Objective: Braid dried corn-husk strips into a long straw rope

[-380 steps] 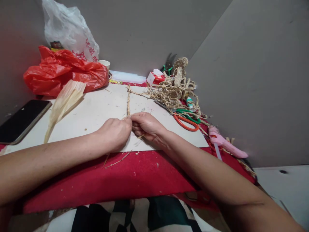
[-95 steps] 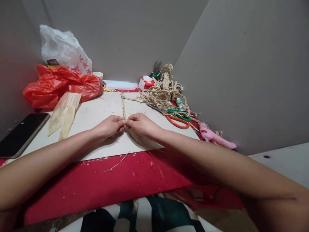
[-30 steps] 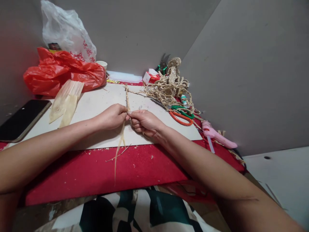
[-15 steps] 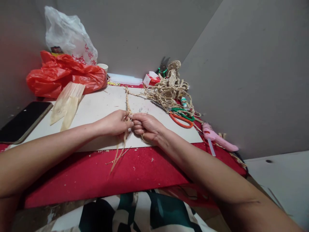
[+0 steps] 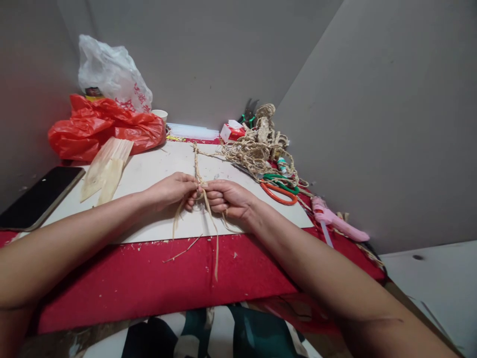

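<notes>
Between my hands is the near end of a braided straw cord (image 5: 197,164), which stretches away over the white board and joins a tangled heap of the same braid (image 5: 253,149). My left hand (image 5: 178,191) pinches a strand at the braid's end, with a loose tail dangling below it. My right hand (image 5: 229,197) is closed on another strand, its fingers curled and the thumb on top; a tail loops out beneath. One free straw strand (image 5: 213,228) hangs between the hands past the board's front edge. The fingertips nearly meet, hiding the crossing.
Dried husk pieces (image 5: 108,171) and a phone (image 5: 40,196) lie left of the white board (image 5: 149,231). Behind are a red plastic bag (image 5: 108,124) and a paper cup (image 5: 160,114). At right are orange-and-green scissors (image 5: 279,191) and a pink glue gun (image 5: 339,221).
My hands have drawn slightly apart. One strand that hung to the left now hangs free between them, its tip further right. The view has tilted up a little.
</notes>
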Demonstrator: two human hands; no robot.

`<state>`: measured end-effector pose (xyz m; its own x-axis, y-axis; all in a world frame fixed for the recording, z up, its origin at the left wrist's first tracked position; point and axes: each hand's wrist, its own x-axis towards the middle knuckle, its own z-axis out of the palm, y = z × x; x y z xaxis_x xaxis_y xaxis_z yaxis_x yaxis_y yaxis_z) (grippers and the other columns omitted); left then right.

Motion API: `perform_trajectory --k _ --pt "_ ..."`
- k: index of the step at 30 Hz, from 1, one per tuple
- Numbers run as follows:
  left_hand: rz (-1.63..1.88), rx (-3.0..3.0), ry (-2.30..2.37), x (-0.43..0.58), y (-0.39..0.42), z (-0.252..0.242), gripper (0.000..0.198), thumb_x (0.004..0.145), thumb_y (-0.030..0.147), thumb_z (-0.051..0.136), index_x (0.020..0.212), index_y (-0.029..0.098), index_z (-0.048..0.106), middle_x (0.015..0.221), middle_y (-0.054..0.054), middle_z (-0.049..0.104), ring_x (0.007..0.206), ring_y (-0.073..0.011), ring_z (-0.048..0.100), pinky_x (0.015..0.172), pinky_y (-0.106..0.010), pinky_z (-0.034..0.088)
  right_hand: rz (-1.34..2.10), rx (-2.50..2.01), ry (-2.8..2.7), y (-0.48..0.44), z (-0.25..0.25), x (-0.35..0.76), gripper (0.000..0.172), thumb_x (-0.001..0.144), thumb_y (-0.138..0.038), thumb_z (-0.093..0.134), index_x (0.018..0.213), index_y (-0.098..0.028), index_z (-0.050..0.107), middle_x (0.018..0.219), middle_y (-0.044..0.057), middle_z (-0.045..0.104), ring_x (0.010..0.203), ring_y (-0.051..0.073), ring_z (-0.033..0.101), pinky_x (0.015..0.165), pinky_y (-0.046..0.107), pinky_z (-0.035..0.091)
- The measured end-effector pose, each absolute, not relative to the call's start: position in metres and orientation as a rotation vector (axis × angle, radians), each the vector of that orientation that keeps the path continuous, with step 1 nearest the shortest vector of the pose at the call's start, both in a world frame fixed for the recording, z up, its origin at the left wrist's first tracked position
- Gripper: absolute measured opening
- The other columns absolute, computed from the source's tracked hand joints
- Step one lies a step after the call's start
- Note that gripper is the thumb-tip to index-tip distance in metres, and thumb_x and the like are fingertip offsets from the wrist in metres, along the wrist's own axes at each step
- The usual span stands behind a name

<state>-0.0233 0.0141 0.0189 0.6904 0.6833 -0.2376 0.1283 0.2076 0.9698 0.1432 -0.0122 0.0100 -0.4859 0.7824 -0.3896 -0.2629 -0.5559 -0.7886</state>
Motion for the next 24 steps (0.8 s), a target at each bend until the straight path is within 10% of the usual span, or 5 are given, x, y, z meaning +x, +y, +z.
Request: perform_trajectory --k 10,24 --pt "0.493 1.686 0.847 -0.026 0.022 0.009 0.016 0.081 0.019 0.048 0.073 0.012 0.06 0.062 -0.004 0.056 0.049 -0.0075 0.045 0.052 -0.023 0.036 1.969 -1.183 -1.316 -0.012 0.019 0.151 0.02 0.078 -0.028 0.057 0.067 -0.015 0.046 0.045 -0.012 0.019 0.038 0.002 0.009 0.035 0.015 0.009" --pt "0.44 1.591 0.966 -0.023 0.014 0.019 0.019 0.078 0.023 0.049 0.059 0.019 0.049 0.042 0.006 0.029 0.037 -0.0063 0.02 0.042 -0.026 0.012 0.625 -1.551 -2.193 -0.021 0.02 0.135 0.023 0.083 -0.022 0.043 0.065 -0.013 0.054 0.059 0.001 0.05 0.056 0.01 0.04 0.054 0.023 0.027"
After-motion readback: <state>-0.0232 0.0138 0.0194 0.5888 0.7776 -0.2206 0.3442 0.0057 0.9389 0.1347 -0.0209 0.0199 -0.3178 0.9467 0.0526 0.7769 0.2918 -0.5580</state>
